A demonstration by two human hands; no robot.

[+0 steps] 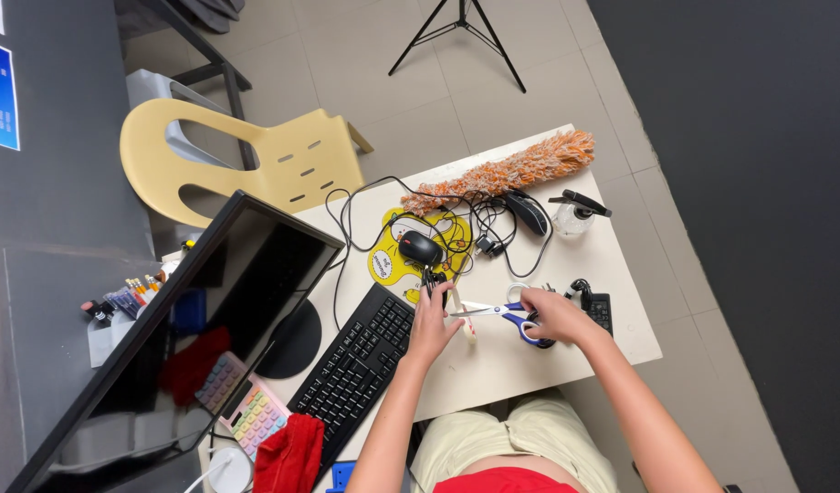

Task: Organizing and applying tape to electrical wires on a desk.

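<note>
My right hand grips blue-handled scissors whose blades point left toward my left hand. My left hand pinches a small dark object with a pale strip hanging from it, just below a black mouse. The scissor tips almost touch the strip. Both hands hover over the white table, right of a black keyboard.
A yellow mouse pad, tangled black cables, an orange duster, a spray bottle and a black calculator lie on the table. A monitor stands left, a tan chair behind, a tripod on the floor.
</note>
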